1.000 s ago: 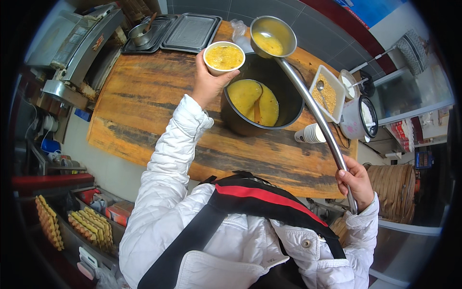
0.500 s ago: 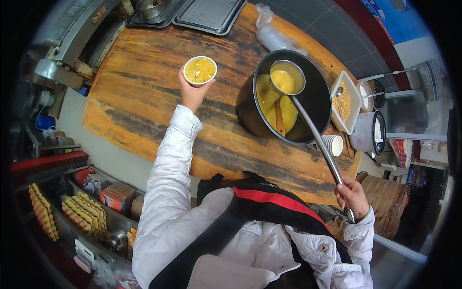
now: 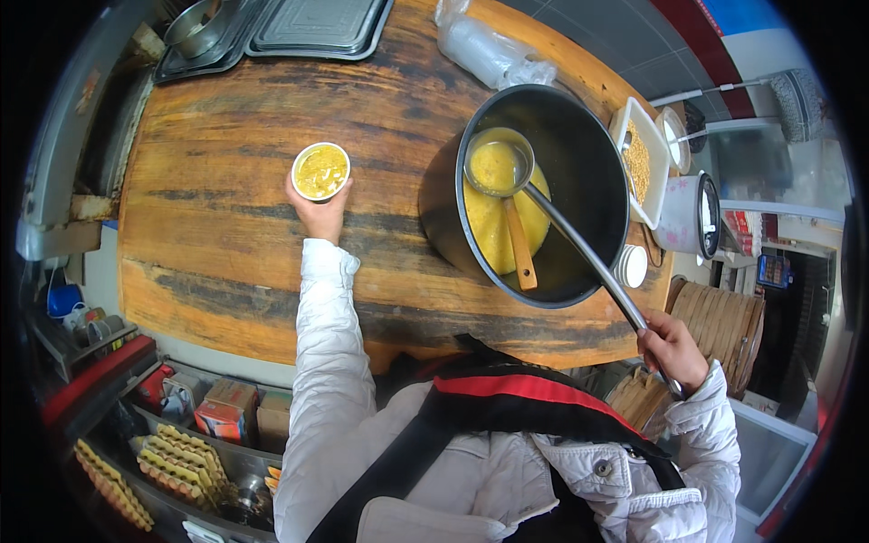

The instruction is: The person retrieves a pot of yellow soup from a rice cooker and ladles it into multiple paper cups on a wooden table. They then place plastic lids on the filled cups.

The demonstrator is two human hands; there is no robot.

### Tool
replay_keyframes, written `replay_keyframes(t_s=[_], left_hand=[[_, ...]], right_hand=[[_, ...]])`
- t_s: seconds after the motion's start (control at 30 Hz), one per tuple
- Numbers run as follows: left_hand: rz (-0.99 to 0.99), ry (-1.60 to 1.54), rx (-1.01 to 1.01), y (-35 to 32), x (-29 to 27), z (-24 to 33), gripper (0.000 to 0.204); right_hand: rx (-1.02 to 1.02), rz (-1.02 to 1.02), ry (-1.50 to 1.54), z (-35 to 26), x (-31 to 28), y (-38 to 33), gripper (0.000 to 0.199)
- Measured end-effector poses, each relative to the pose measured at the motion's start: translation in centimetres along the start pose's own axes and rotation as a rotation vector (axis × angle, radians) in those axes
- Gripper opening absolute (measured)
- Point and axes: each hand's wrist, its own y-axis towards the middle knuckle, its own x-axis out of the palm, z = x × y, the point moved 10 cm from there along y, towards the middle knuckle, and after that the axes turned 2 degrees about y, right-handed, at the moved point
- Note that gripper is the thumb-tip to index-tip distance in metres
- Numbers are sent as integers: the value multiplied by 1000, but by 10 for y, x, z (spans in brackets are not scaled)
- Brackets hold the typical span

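My left hand [image 3: 321, 213] is closed round a white cup [image 3: 321, 171] filled with yellow, grainy porridge, over the left part of the wooden table. My right hand [image 3: 673, 350] grips the long metal handle of a ladle [image 3: 593, 253] beyond the table's near right edge. The ladle's bowl, holding yellow liquid, hangs inside a large dark pot [image 3: 438, 192]. Yellow porridge [image 3: 493, 237] lies in the pot, and a wooden-handled utensil [image 3: 520, 249] stands in it, its lower end hidden.
Right of the pot are a stack of white cups [image 3: 631, 266], a white tub of yellow grains [image 3: 642, 172] and a lidded bucket [image 3: 681, 217]. Metal trays [image 3: 317, 27] and a plastic bag roll [image 3: 489, 54] lie at the back. Egg trays [image 3: 181, 462] sit lower left.
My left hand has moved the filled cup left and a little nearer. The ladle's bowl has shifted slightly left and down in the pot. The whole view has turned a little.
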Motion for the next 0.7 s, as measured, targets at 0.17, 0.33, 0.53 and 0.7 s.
replay_keyframes(t_s=[0.17,0.33,0.53,0.7], left_hand=[[-30,68,22,-7,-10,-1,99],[-56,178,10,-14,-17,3,102],[0,209,-35,-81,-41,41,75],[-56,134,77,-142,-29,124,47]], right_hand=[[-90,133,-313,-19,-4,8,39],[-272,66,-413,-31,7,12,41],[-83,49,409,61,-75,21,29],[-421,578,-393,120,-116,85,25]])
